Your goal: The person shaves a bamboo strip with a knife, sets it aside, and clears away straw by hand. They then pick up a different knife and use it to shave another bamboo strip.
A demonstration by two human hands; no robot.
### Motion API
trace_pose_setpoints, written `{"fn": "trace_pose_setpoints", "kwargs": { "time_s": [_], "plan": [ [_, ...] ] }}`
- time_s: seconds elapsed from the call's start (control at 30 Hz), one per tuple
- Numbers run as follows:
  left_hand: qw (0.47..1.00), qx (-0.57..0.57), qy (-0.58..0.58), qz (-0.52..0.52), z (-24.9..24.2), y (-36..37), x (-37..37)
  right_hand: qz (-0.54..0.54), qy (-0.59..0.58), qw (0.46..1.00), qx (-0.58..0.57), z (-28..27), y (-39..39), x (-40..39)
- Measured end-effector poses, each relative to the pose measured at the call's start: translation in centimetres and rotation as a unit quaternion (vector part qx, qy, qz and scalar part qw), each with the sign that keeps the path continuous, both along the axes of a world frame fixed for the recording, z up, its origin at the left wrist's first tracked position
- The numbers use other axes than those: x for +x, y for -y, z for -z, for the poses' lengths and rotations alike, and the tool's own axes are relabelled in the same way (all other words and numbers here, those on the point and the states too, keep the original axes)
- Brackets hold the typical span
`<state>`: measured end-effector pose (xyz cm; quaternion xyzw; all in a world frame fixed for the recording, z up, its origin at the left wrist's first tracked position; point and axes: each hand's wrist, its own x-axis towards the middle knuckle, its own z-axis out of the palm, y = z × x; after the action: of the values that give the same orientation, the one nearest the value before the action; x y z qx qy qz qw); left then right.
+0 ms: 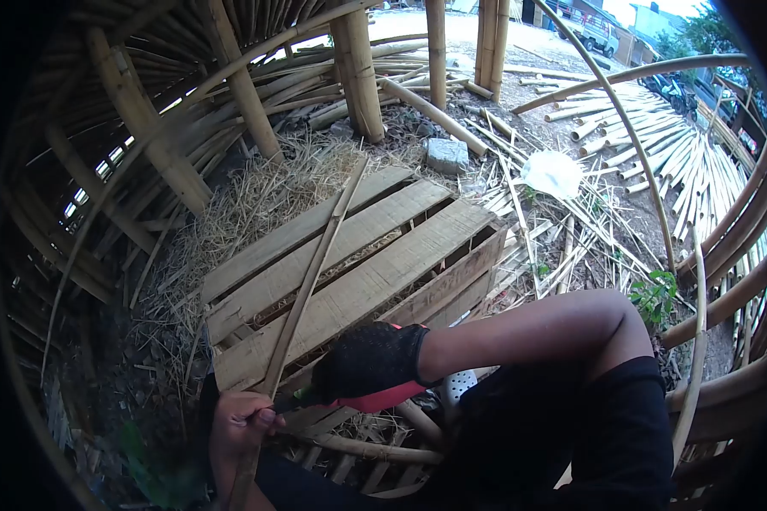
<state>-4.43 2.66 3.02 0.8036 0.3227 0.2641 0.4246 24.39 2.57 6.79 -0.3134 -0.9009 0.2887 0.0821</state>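
A long split bamboo strip [315, 260] runs slantwise across the slatted wooden crate [358, 247] and down toward my lap. Near its lower end, my left hand [245, 422] is bare and closed around it, thumb on top. My right hand [371, 366], in a black and red glove, is closed beside the strip just above my left hand. From its fingers a dark tool with a green part [305, 397] reaches toward the strip; its working end is hidden or too dark to make out.
Straw [290, 183] and bamboo scraps lie around the crate. Behind it are bamboo posts [358, 85], a grey block [446, 157] and a white plastic bag [552, 174]. Many cut bamboo poles [699, 175] lie at right, and curved bamboo rails surround me.
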Motion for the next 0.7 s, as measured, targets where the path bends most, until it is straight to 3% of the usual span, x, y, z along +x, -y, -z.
{"fn": "trace_pose_setpoints", "kwargs": {
  "time_s": [0.13,0.27,0.47,0.63,0.7],
  "plan": [
    [0.992,-0.021,-0.016,0.122,-0.5,-0.7,0.7,-0.026,0.025,0.999,0.018,-1.4,0.3,1.3],
    [0.991,-0.062,-0.023,0.12,-2.2,-0.6,1.7,-0.051,0.016,0.997,0.052,-1.0,0.2,2.0],
    [0.98,-0.157,-0.075,0.098,-1.8,-1.0,1.7,-0.087,-0.025,0.995,-0.044,1.4,0.6,2.2],
    [0.97,-0.064,-0.135,0.194,-3.1,-0.8,3.4,-0.027,-0.001,0.999,-0.044,1.8,0.9,2.0],
    [0.973,-0.067,-0.124,0.181,-2.6,-0.8,3.2,-0.012,0.004,0.999,-0.033,1.3,0.6,2.2]
  ]
}}
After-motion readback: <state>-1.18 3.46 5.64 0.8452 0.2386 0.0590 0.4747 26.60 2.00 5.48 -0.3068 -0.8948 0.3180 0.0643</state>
